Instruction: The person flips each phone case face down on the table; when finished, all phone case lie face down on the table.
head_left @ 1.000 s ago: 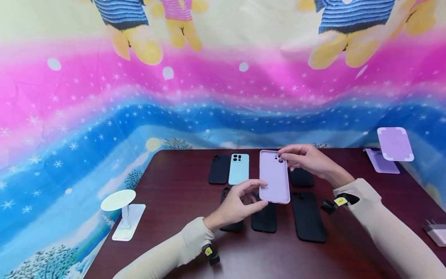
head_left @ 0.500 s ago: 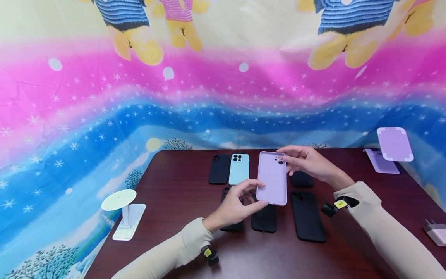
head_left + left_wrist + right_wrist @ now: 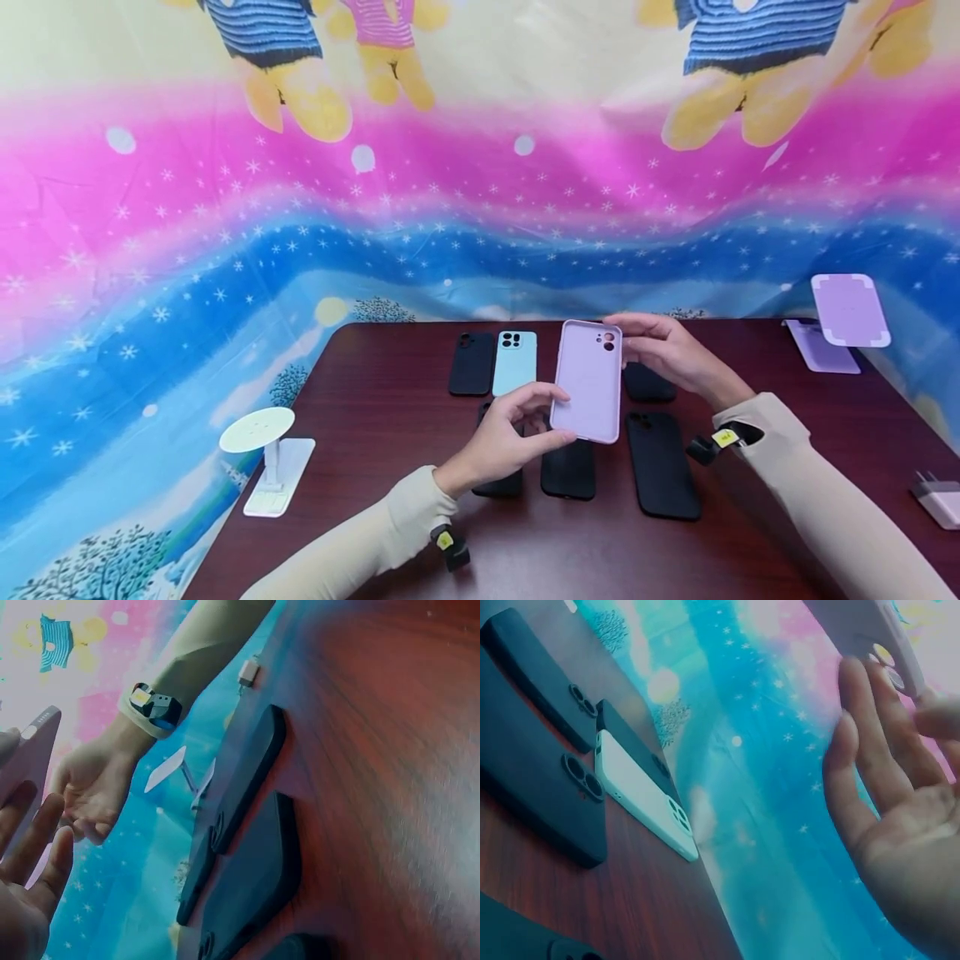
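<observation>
A lilac phone case (image 3: 581,392) is held up over the table, its inner side and camera cutout toward the head camera. My left hand (image 3: 506,437) pinches its lower left part, thumb at the bottom edge and fingers along the side. Beside the upper right corner is my right hand (image 3: 675,354), its thumb tip at the edge. In the right wrist view, the long fingers (image 3: 877,742) extend fairly straight behind the camera cutout. The left wrist view catches the case (image 3: 34,754) edge-on, with the right hand (image 3: 94,787) loosely bent just past it.
Several black phone cases, one (image 3: 663,467) at the right, lie on the dark red table (image 3: 375,450). A mint case (image 3: 514,364) is at the back. A white stand (image 3: 273,475), a lilac stand (image 3: 851,310) and a white charger plug (image 3: 937,500) flank them.
The lilac case has turned slightly, showing its camera cutout more squarely. My right thumb has slipped off its front to the edge, while the left hand keeps its grip.
</observation>
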`<act>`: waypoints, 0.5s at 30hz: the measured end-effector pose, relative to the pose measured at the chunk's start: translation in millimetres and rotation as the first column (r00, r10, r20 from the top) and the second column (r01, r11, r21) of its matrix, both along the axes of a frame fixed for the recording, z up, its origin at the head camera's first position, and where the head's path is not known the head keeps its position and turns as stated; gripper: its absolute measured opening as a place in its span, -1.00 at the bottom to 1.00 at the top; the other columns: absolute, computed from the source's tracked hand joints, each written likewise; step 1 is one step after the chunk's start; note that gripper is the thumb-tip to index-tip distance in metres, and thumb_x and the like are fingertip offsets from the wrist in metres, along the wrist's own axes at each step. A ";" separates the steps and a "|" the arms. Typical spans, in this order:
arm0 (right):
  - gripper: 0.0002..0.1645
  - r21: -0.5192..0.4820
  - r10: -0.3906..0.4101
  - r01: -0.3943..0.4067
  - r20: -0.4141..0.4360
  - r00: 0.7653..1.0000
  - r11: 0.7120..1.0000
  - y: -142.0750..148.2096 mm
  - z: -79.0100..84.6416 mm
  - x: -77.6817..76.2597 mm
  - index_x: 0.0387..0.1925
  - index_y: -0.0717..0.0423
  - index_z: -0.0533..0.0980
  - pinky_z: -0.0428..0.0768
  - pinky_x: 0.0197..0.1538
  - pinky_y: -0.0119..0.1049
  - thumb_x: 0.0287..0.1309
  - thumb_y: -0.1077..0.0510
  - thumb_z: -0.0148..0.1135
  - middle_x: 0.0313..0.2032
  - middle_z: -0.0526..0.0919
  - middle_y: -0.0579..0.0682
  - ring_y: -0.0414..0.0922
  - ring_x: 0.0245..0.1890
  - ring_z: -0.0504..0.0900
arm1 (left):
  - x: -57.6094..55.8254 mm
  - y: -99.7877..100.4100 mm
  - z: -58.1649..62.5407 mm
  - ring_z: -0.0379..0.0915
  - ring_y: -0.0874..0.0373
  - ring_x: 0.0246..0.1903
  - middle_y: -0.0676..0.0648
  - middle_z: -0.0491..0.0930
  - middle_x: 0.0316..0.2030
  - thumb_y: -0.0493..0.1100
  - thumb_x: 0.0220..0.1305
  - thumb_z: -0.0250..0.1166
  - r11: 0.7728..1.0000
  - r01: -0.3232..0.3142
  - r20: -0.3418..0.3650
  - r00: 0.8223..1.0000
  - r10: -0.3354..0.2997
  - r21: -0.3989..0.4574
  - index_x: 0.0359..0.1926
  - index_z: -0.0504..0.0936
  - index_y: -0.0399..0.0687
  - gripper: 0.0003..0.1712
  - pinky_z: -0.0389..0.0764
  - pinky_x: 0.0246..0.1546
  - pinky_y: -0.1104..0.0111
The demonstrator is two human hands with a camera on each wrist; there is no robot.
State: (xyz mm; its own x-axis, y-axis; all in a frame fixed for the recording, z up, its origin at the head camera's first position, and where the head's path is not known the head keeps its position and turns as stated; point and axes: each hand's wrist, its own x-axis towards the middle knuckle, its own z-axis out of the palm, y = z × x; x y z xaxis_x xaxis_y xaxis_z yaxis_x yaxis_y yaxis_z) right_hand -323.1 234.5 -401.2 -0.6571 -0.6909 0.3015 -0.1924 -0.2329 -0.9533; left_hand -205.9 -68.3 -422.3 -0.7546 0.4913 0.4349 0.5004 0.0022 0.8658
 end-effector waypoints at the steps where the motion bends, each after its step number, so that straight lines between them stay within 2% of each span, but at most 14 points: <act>1: -0.50 0.010 -0.018 0.019 -0.036 0.999 1.000 -1.0 -0.5 -0.4 0.39 0.11 0.45 0.70 0.03 -0.34 0.56 0.36 -0.10 0.16 0.70 -0.15 -0.23 0.05 0.73 | 0.1 0.3 0.4 0.59 0.21 -0.21 -0.23 0.73 -0.03 -0.29 0.29 0.42 1.000 -0.003 -0.002 1.000 0.003 0.002 0.15 0.56 -0.05 -0.57 0.57 -0.29 0.44; 3: -0.49 0.027 -0.046 0.049 -0.097 0.994 0.998 -3.8 -1.7 -1.0 0.39 0.11 0.46 0.70 0.02 -0.35 0.51 0.40 -0.03 0.13 0.73 -0.17 -0.25 0.04 0.74 | 0.1 0.8 0.6 0.58 0.22 -0.22 -0.23 0.73 -0.03 -0.30 0.29 0.42 1.000 -0.010 -0.012 1.000 0.010 0.003 0.15 0.56 -0.05 -0.57 0.55 -0.31 0.46; 6: -0.46 0.019 -0.035 0.037 -0.123 0.992 0.999 -9.0 -4.5 -2.2 0.38 0.09 0.45 0.71 0.03 -0.34 0.48 0.44 -0.02 0.10 0.75 -0.16 -0.24 0.05 0.75 | 0.8 1.8 0.8 0.58 0.20 -0.23 -0.24 0.74 -0.04 -0.31 0.28 0.42 1.000 -0.010 -0.018 1.000 0.010 0.010 0.15 0.56 -0.06 -0.57 0.53 -0.32 0.47; 9: -0.43 -0.001 -0.020 0.020 -0.109 0.994 1.000 -14.9 -7.9 -2.7 0.37 0.04 0.47 0.71 0.00 -0.35 0.46 0.46 0.00 0.09 0.74 -0.16 -0.23 0.05 0.75 | 1.5 3.4 1.3 0.59 0.16 -0.22 -0.26 0.73 -0.05 -0.32 0.28 0.42 1.000 0.001 -0.020 1.000 0.000 0.017 0.15 0.56 -0.08 -0.57 0.54 -0.32 0.47; 15: -0.40 0.004 -0.045 0.046 -0.067 0.997 0.999 -22.9 -11.6 -1.9 0.36 -0.06 0.50 0.72 -0.04 -0.36 0.44 0.45 0.03 0.14 0.63 -0.16 -0.25 0.06 0.72 | 2.8 6.0 3.0 0.63 0.07 -0.17 -0.25 0.74 -0.03 -0.31 0.29 0.42 1.000 0.000 -0.010 1.000 0.000 0.015 0.14 0.56 -0.07 -0.58 0.57 -0.30 0.46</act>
State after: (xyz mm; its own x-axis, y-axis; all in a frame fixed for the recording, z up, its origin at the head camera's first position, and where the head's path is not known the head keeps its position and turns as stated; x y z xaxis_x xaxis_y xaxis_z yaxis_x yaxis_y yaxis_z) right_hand -325.0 211.5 -412.8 -0.6666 -0.6625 0.3416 -0.2656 -0.2170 -0.9393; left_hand -203.1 -62.3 -419.3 -0.7501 0.4850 0.4496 0.5089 -0.0109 0.8608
